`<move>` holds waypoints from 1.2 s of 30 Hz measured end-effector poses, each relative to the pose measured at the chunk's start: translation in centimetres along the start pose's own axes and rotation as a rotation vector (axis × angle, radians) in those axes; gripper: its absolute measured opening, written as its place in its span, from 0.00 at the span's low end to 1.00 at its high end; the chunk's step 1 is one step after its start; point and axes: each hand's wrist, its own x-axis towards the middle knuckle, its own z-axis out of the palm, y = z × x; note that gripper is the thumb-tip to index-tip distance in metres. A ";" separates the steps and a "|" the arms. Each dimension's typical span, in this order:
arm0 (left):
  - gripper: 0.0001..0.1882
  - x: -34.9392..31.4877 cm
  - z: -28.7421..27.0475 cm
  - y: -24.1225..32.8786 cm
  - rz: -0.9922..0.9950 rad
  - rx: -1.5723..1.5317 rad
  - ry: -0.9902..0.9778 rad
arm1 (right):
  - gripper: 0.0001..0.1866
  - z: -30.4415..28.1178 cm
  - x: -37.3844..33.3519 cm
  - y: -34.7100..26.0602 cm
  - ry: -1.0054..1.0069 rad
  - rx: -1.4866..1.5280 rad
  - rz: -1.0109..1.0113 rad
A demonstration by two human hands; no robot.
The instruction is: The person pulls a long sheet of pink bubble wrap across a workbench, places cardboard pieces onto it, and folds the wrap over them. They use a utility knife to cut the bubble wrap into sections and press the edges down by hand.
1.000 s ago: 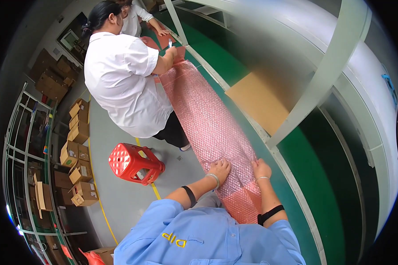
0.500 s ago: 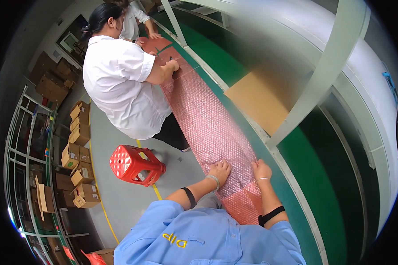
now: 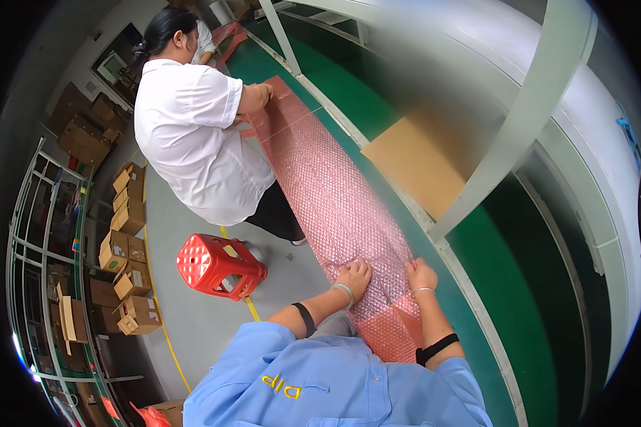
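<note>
Fingers (image 3: 361,267) of the left hand (image 3: 354,279) lie close together and bent on top of the pink wrap (image 3: 335,192), near its left edge; from where I stand, I cannot tell whether they grip it. Those of the right hand (image 3: 422,275) are closed on the wrap's right edge, almost level with the left hand. Between the two hands, the bubbled sheet is creased. It is a long strip, lying on a green surface (image 3: 450,286) and running away from the person's blue shirt (image 3: 299,377). On the near side of the fingers, a deeper pink part reaches toward the shirt.

At the far end, well apart from these hands, a co-worker (image 3: 192,135) in white has a hand (image 3: 266,94) on the wrap. A red stool (image 3: 217,267) stands on the floor to the left, with cardboard boxes (image 3: 128,249) lined up beyond it.
</note>
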 end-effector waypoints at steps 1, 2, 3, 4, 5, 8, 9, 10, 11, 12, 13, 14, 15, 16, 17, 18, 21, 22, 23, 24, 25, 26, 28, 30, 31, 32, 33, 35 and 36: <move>0.25 0.0 -0.2 -0.1 -0.004 -0.001 0.005 | 0.17 0.0 0.0 0.0 -0.004 -0.001 0.001; 0.25 0.0 -0.4 -0.2 -0.007 -0.003 0.009 | 0.17 0.0 0.0 0.0 -0.002 -0.001 0.000; 0.25 0.1 -0.6 -0.2 -0.008 -0.006 0.004 | 0.17 0.0 -0.1 0.0 0.001 -0.001 -0.001; 0.27 0.1 -0.8 -0.2 -0.009 -0.010 -0.019 | 0.17 0.0 -0.1 0.0 0.003 -0.001 -0.002; 0.28 0.2 -1.0 -0.1 -0.009 -0.014 -0.042 | 0.17 0.0 0.0 0.1 -0.004 -0.002 -0.001; 0.29 0.2 -0.8 -0.3 -0.010 -0.019 -0.050 | 0.17 0.1 0.1 0.1 -0.001 -0.010 -0.008; 0.29 0.1 -0.5 -0.3 -0.011 -0.017 -0.029 | 0.17 0.1 0.2 0.1 -0.006 -0.012 -0.006; 0.29 0.1 -0.3 -0.4 -0.012 -0.014 -0.007 | 0.17 0.2 0.2 0.0 -0.006 -0.008 -0.005; 0.29 0.1 -0.3 -0.4 -0.011 -0.017 -0.011 | 0.17 0.2 0.2 0.0 -0.005 -0.005 -0.005; 0.28 0.2 -0.4 -0.4 -0.013 -0.019 -0.014 | 0.17 0.2 0.3 -0.1 -0.003 -0.001 -0.004; 0.28 0.2 -0.4 -0.4 -0.014 -0.020 -0.016 | 0.17 0.2 0.2 -0.1 -0.007 -0.002 -0.003; 0.28 0.2 -0.4 -0.4 -0.015 -0.021 -0.017 | 0.17 0.2 0.2 0.0 -0.007 -0.004 -0.005; 0.28 0.1 -0.4 -0.3 -0.015 -0.023 -0.020 | 0.18 0.1 0.2 0.1 -0.008 -0.006 -0.008; 0.27 0.0 -0.2 -0.3 -0.018 -0.043 -0.013 | 0.18 0.1 0.2 0.1 -0.007 -0.006 -0.011; 0.25 0.0 -0.1 -0.3 -0.021 -0.064 -0.007 | 0.18 0.1 0.1 0.0 -0.008 -0.005 -0.012; 0.24 -0.1 0.0 -0.3 -0.024 -0.085 0.000 | 0.18 0.0 0.1 0.0 -0.013 0.000 -0.012; 0.25 0.1 0.2 -0.3 -0.026 -0.106 0.000 | 0.18 -0.2 0.1 0.0 -0.022 0.009 -0.016; 0.25 0.1 0.3 -0.3 -0.026 -0.117 0.001 | 0.19 -0.4 0.2 0.0 -0.054 0.021 -0.003; 0.25 0.1 0.3 -0.3 -0.025 -0.118 0.001 | 0.20 -0.6 0.3 0.1 -0.085 0.033 0.010; 0.25 0.1 0.4 -0.2 -0.026 -0.121 0.005 | 0.21 -0.8 0.2 0.3 -0.116 0.044 0.024; 0.25 0.1 0.5 -0.1 -0.026 -0.125 0.009 | 0.21 -1.0 -0.1 0.5 -0.114 0.042 0.027; 0.25 0.0 0.5 -0.1 -0.030 -0.130 0.011 | 0.23 -1.3 -0.4 0.6 -0.123 0.074 0.025; 0.26 -0.1 0.2 -0.3 -0.030 -0.132 0.005 | 0.26 -2.1 -1.4 1.3 -0.145 0.134 0.030; 0.26 -0.3 -0.1 -0.3 -0.027 -0.129 -0.009 | 0.26 -2.8 -2.8 3.0 -0.168 0.121 0.039; 0.26 -0.3 -0.4 -0.3 -0.022 -0.135 -0.008 | 0.27 -3.3 -3.4 4.0 -0.184 0.116 0.035; 0.27 -0.3 -0.6 -0.3 -0.030 -0.121 -0.029 | 0.27 -3.8 -4.1 5.1 -0.200 0.111 0.031; 0.28 -0.3 -0.9 -0.3 -0.038 -0.104 -0.049 | 0.27 -4.3 -5.1 6.4 -0.198 0.108 0.035; 0.28 -0.5 -0.9 -0.4 -0.049 -0.087 -0.071 | 0.22 -4.9 -7.4 8.7 -0.169 0.149 -0.013; 0.29 -0.5 -0.9 -0.3 -0.048 -0.102 -0.072 | 0.22 -5.3 -8.4 9.6 -0.165 0.150 -0.005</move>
